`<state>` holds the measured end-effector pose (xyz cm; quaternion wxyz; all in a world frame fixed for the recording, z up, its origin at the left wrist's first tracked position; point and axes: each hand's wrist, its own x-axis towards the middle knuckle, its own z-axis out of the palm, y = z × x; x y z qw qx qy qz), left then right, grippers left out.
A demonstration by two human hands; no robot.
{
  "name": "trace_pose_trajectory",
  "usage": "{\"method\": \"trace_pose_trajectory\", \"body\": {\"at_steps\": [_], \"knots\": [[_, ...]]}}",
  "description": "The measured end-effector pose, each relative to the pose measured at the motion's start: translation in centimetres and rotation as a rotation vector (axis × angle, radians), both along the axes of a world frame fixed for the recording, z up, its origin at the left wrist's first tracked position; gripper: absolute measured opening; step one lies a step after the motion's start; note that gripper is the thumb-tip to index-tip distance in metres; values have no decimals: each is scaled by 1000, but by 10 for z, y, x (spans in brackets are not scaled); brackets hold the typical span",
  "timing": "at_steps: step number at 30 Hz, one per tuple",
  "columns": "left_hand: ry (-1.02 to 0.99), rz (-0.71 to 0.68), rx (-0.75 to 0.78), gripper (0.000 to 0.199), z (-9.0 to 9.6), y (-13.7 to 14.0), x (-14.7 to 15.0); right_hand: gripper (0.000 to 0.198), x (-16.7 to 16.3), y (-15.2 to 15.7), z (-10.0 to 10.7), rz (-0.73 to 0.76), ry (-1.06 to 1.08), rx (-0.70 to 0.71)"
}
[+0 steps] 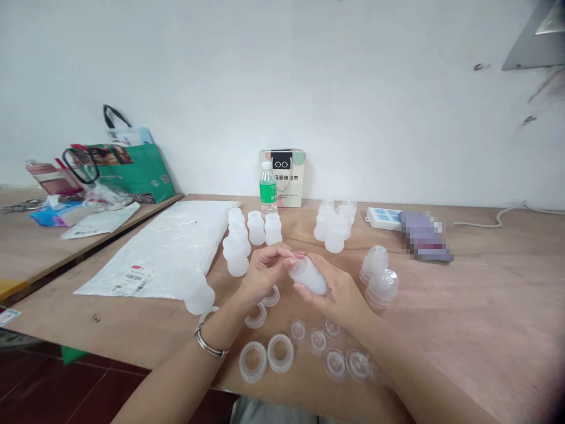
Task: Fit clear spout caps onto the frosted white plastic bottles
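The brown wooden table has its front edge just below two flat white plastic rings; to the right, a broad stretch of wood extends beyond the stacked clear plastic domes. Over the tabletop, the right hand wraps firmly around a small translucent white plastic bottle, mouth tilted leftward. The left hand, wrist bent inward, brings curled fingertips to the mouth; whether they clamp anything, I cannot tell.

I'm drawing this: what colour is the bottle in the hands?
Milky white; the bottle shows best in the head view.
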<state>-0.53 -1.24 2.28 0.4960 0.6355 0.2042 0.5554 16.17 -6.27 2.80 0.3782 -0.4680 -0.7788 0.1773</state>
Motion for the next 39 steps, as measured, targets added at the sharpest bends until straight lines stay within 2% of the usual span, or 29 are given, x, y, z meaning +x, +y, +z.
{"method": "trace_pose_trajectory", "body": {"at_steps": [3, 11, 16, 26, 29, 34, 39], "knots": [[5, -7, -33, 16, -1, 0, -1, 40, 0, 0, 0, -2, -8, 11], [-3, -29, 66, 7, 0, -1, 2, 37, 0, 3, -2, 9, 72, -82], [-51, 44, 136, 4, 0, -4, 7, 30, 0, 4, -3, 9, 91, -116], [-49, -1, -16, 14, -3, -1, 5, 34, 1, 5, -2, 37, 70, -143], [25, -5, -2, 15, 1, -2, 3, 33, 1, 4, 0, 16, 49, -144], [130, -17, 134, 28, 0, -1, 3, 32, 2, 4, -1, -50, 63, -154], [141, -73, 46, 30, -4, 2, 5, 39, 4, 9, -5, -62, 128, -196]]}}
